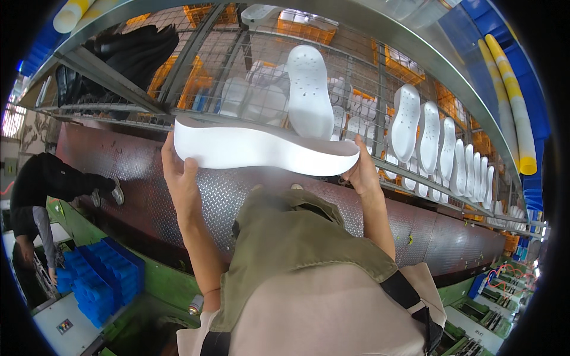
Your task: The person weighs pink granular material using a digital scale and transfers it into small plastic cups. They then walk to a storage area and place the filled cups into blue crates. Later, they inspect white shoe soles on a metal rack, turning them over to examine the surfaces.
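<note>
A thick white shoe sole [267, 149] is held sideways between both hands, its side wall facing me. My left hand [180, 169] grips the taller end, with the thumb on the side wall. At the lower, rounded end, my right hand [363, 171] has its fingers around the tip. Directly beyond it, another white sole [309, 91] with small holes stands upright against the wire mesh rack [262, 49]. To the right, a row of similar white soles [405, 122] stands along the rack's shelf.
Black moulded pieces [133, 58] lie on the rack at left. Beneath me runs a diamond-plate metal walkway [222, 200]. A co-worker [40, 200] bends at the left near blue moulded blocks [95, 276]. An aerosol can [195, 305] stands by the green machine [164, 285]. Yellow-and-white tubes [512, 102] lie at upper right.
</note>
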